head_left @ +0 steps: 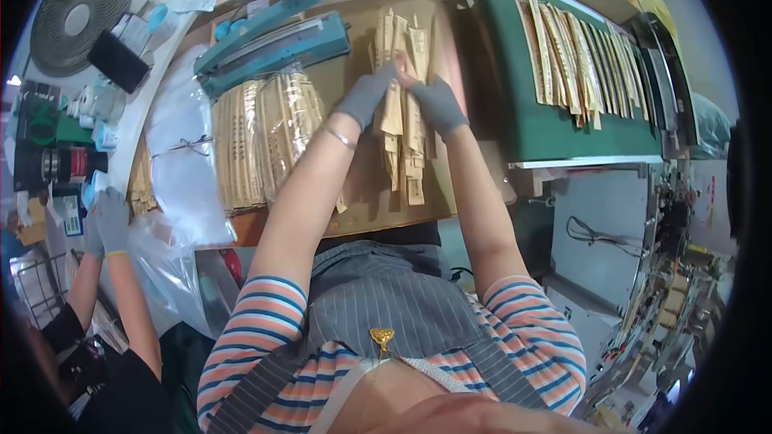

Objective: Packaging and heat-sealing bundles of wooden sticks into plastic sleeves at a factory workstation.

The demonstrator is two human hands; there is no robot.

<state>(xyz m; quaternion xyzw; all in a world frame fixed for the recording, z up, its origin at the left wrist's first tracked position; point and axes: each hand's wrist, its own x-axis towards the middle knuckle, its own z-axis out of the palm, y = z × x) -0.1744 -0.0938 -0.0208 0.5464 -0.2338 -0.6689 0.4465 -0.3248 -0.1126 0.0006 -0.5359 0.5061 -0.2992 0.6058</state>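
In the head view, long narrow tan paper packets (414, 128) lie in a loose bunch on the brown worktop, their lower ends uneven. Over the upper part of this bunch, my left hand (367, 96) and my right hand (440, 104), both in grey gloves with fingertips bare, come together. My fingertips meet around the packets, pressing them from both sides; the exact grip of each finger is partly hidden. Left of my left hand sit clear plastic bags (277, 124) packed with similar packets. Behind them stands a teal long-armed bag sealer (273, 52).
At right, a green-topped table (515, 124) holds a row of packets (579, 60). White plastic bags (183, 145) lie left. A shelf there carries a fan (80, 16) and a phone (118, 60). A co-worker's gloved hands (108, 221) are at lower left.
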